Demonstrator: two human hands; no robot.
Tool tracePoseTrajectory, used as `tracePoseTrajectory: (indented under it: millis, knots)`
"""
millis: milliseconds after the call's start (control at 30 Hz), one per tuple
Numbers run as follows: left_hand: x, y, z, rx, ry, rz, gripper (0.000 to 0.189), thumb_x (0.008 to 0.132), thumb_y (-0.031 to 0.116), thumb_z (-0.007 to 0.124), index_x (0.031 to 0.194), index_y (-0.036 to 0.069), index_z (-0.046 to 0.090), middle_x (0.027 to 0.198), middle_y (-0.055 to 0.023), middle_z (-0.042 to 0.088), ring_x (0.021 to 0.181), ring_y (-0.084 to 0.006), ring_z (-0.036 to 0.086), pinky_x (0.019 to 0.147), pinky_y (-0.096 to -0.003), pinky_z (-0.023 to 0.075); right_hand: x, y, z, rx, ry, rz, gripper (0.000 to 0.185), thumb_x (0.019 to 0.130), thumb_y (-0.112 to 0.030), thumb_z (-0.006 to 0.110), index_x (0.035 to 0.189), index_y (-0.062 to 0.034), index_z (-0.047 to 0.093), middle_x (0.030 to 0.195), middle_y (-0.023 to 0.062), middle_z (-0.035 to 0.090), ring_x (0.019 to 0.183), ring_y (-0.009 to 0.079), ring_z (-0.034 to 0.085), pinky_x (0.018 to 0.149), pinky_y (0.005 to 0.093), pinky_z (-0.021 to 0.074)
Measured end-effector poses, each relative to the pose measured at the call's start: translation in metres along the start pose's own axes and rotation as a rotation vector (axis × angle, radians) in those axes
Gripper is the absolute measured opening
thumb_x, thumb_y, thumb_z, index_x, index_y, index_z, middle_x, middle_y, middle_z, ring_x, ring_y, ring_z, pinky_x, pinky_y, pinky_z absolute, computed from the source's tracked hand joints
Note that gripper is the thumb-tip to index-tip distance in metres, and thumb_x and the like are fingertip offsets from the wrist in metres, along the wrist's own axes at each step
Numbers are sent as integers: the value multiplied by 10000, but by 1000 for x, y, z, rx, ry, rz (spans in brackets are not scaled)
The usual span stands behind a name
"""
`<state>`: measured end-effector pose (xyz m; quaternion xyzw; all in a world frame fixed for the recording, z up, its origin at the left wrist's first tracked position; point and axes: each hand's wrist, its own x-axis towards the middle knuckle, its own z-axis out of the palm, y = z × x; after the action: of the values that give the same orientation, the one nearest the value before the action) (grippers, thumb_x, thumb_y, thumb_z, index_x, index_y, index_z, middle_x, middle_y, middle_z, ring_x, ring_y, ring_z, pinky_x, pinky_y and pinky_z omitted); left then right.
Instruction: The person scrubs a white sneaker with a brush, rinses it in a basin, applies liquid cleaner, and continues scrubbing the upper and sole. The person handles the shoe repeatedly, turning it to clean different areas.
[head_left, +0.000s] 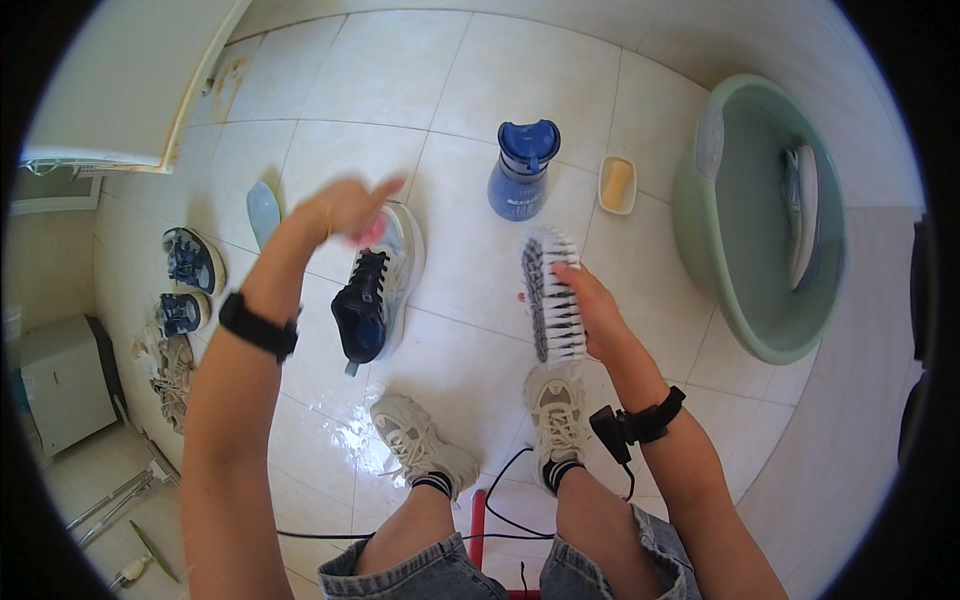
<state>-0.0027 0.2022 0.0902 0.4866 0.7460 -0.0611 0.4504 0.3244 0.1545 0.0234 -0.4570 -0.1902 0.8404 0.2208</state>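
Observation:
My right hand (595, 307) grips a scrub brush (556, 300) with white and grey bristles, which face up and to the left. My left hand (349, 206) is blurred over the toe of a black and white lace-up sneaker (382, 285) on the tiled floor. Something pink (367, 231) shows under that hand; whether the fingers hold it cannot be told. A blue bottle (521, 176) stands beyond the brush. To its right, a bar of yellow soap (617, 184) lies in a white soap dish (606, 204).
A green basin (686, 217) at the right holds a light shoe (804, 217). Several shoes (193, 261) stand at the left, near a pale blue oval object (263, 214). The floor (330, 427) looks wet by my left foot. A black cable (495, 487) runs around my feet.

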Motion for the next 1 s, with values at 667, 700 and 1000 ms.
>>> tracePoseTrajectory:
  millis: [667, 700, 1000]
  knots:
    - [-5, -129, 163, -1977, 283, -87, 337, 885, 315, 600, 1098, 53, 609, 1046, -69, 655, 941, -182, 603, 862, -307, 461, 4, -88, 21, -535, 434, -690, 503, 896, -246, 587, 1323, -38, 420, 1179, 114, 570, 1116, 186, 520, 944, 316, 374]
    - [2, -128, 160, -1951, 248, -68, 304, 892, 291, 595, 1082, 56, 625, 1030, -64, 668, 924, -175, 615, 844, -303, 474, 3, -102, 31, -509, 395, -735, 498, 905, -257, 573, 1326, -39, 421, 1187, 109, 568, 1120, 179, 516, 944, 310, 373]
    - [-48, -37, 157, -2099, -25, 95, 348, 944, 260, 491, 1210, 42, 544, 1152, -93, 617, 1032, -238, 589, 933, -364, 457, 39, -123, 87, -859, 93, -738, 333, 914, -265, 579, 1175, -59, 592, 973, 8, 599, 880, 77, 516, 786, 210, 410]
